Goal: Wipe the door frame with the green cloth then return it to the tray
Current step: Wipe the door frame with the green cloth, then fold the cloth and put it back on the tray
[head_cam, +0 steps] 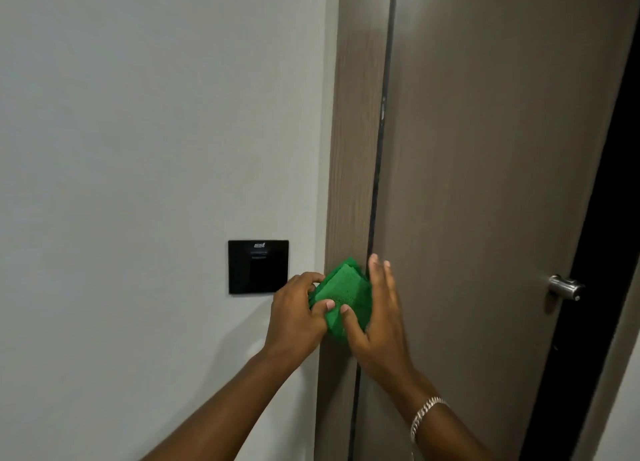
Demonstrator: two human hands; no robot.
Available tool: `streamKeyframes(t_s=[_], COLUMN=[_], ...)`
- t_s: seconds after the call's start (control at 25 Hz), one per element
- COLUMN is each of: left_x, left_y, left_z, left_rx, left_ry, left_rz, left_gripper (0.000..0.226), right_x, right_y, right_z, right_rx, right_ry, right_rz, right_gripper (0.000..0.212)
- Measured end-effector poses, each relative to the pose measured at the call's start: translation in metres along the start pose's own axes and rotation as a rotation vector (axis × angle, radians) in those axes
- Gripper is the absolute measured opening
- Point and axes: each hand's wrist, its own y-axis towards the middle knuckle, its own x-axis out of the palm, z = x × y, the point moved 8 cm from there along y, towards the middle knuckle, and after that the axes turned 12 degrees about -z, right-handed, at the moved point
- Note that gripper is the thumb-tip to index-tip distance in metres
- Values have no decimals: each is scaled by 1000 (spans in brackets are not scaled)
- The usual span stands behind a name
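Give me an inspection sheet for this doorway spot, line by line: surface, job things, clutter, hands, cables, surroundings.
Surface: wood-grain door frame, upright, beside a dark gap at the door edge.
Job's things: folded green cloth held at the frame; tray not in view.
Clutter: nothing seen.
Hands: left hand grips the cloth's left side; right hand has its thumb on the cloth, fingers extended; bracelet on the right wrist.
Cables: nothing seen.
Surroundings: grey wall, black wall panel, brown door, metal handle.
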Motion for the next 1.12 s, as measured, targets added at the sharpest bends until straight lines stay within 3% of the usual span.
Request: streamKeyframes(t_s=[0.08,0.16,0.28,0.32,0.6,0.84,0.96,1.12], left_x=[-9,-22,-43,-51,-98,-99,-83,-49], left_y=[-20,-48,-89,-106,-251,-385,-434,-477], left_z=[-20,-47,-86,-104,-229,-343,-395,-435], left_rx=[-50,-131,-243,-296,-722,-1101,-1191,-1292], left_ry=[-78,-115,-113,-104,59,136,37,-122], left_rz=[2,13,60,89,281,203,77,-76], left_gripper=[23,20,1,8,45,54,45,13], right_x=[14,51,100,120,267,406,458,501], right_y=[-29,-53,-71,-76,-157,-249,-289,-336], right_z=[6,2,-12,-19,-56,-65,-45,-15], right_rx=[111,200,279,296,434,475,517,540], right_ry=[248,536,717,737,653,521,449,325], right_rz=[109,110,69,32,-401,-851,-959,-1062], right_gripper=[86,81,66,62,38,36,40,43])
